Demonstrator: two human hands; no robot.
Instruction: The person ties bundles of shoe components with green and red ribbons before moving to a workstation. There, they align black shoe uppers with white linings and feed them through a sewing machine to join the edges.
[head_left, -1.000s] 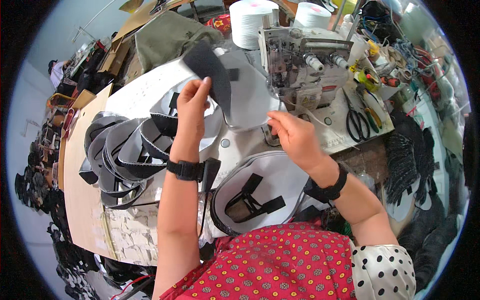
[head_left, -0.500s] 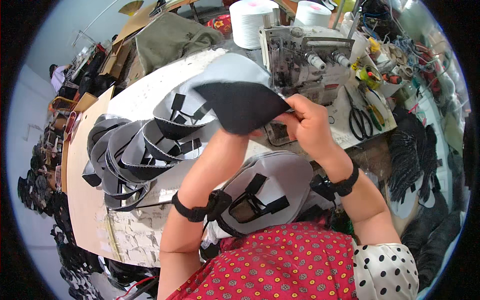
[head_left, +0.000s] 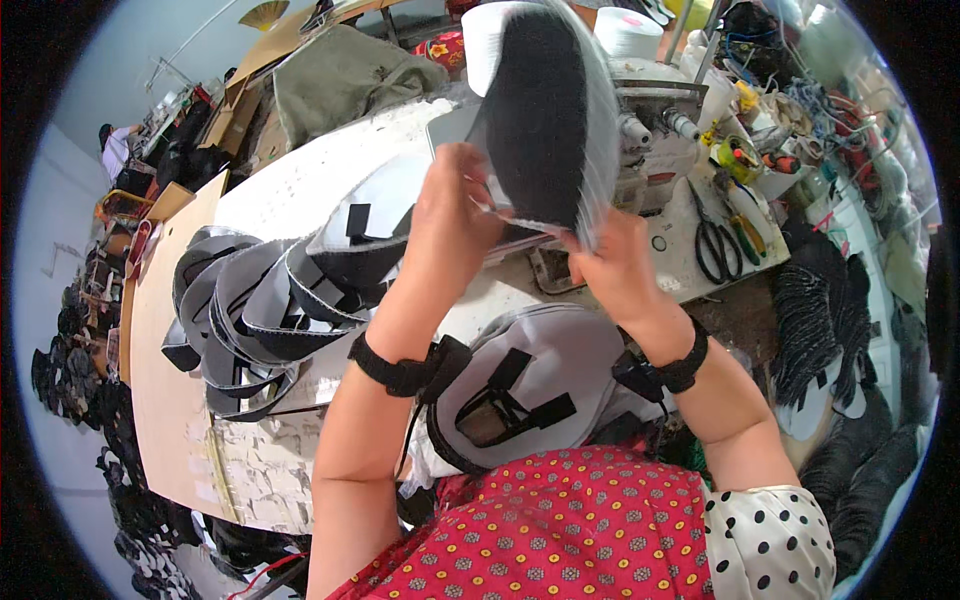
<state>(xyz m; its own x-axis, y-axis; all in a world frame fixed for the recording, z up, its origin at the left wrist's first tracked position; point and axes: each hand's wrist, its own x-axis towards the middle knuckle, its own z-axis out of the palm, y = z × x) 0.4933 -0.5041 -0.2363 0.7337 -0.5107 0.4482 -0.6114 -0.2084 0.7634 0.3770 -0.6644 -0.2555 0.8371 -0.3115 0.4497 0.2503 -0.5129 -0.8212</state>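
Observation:
A black-and-grey fabric piece (head_left: 540, 120) is raised in front of the overlock machine (head_left: 655, 150), its black face showing and its pale edge blurred by motion. My left hand (head_left: 458, 210) grips its lower left edge, fingers curled and partly hidden. At the lower right corner, my right hand (head_left: 618, 262) pinches the edge between thumb and fingers. On the table to the left lies a row of overlapping grey-and-black fabric pieces (head_left: 255, 310) with stitched edges and black tabs. More grey pieces with black straps (head_left: 560, 350) lie in a stack near my lap, between my forearms.
Scissors (head_left: 715, 245) and pliers (head_left: 745, 225) lie on the table right of the machine. White thread cones (head_left: 628, 35) stand behind it. A greenish-grey cloth (head_left: 350, 85) drapes over something at the back. Dark bundled pieces (head_left: 808, 310) hang at the right.
The fabric piece has swung from lying sideways to standing upright, higher and farther right. My left hand has risen to its lower edge; my right hand has dropped slightly.

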